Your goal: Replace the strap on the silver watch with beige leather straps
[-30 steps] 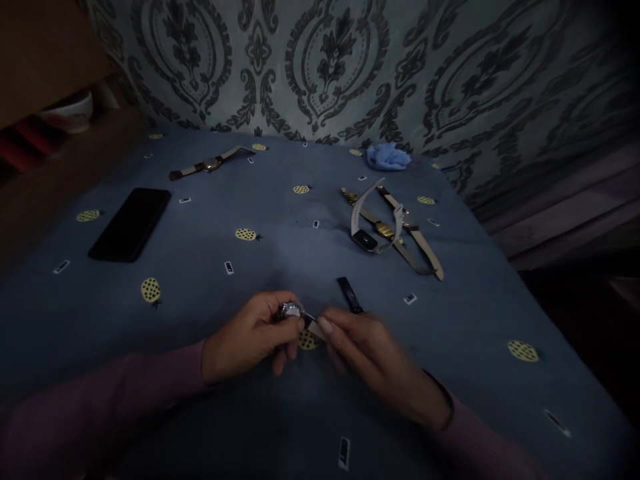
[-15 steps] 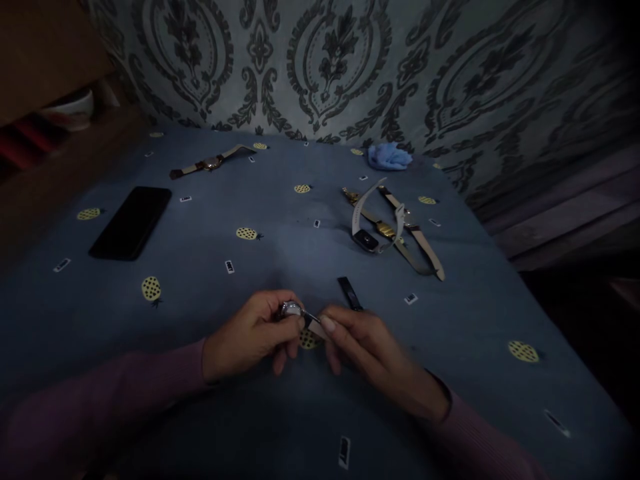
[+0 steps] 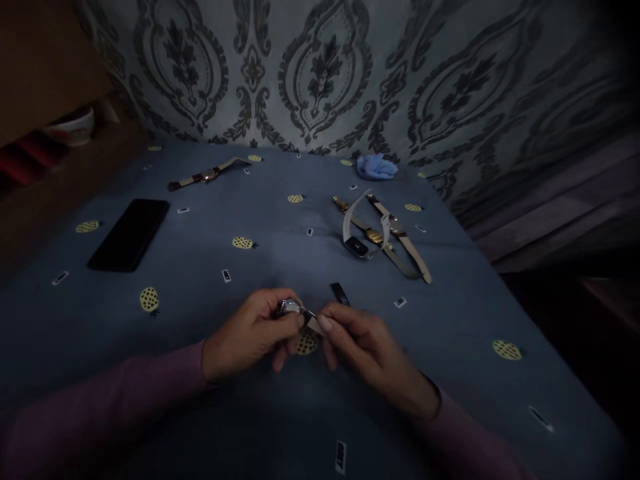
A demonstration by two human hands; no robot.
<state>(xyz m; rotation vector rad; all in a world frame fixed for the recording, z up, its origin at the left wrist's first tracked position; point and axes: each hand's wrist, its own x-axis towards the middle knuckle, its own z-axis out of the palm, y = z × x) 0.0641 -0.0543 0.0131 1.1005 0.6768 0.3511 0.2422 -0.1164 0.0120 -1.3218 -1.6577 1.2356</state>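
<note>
My left hand (image 3: pixel 255 330) is closed on a wristwatch (image 3: pixel 290 307) with a silver case, pinched between thumb and fingers. A strap piece (image 3: pixel 315 325) with a pale underside runs from the case toward my other hand. My right hand (image 3: pixel 373 353) pinches a thin metal tool (image 3: pixel 311 313), whose narrow end points at the watch where the strap meets the case. Exactly what kind of tool it is cannot be made out, since the fingers cover most of it. Just beyond the right fingers lies a short black strap (image 3: pixel 340 293), partly hidden by them.
On the blue pineapple-print tablecloth (image 3: pixel 200 427), a black phone (image 3: pixel 130 235) lies at left. Behind it is a brown-strapped watch (image 3: pixel 209 175). To the right sit a white-strapped smartwatch (image 3: pixel 357 247), a gold watch (image 3: pixel 374 236) and another watch (image 3: pixel 396 225). A crumpled blue cloth (image 3: pixel 376 167) rests near the wall.
The view has shifted slightly, so the tabletop items appear lower and most a little further left. Both hands keep nearly the same pose, with the watch and tool still held together.
</note>
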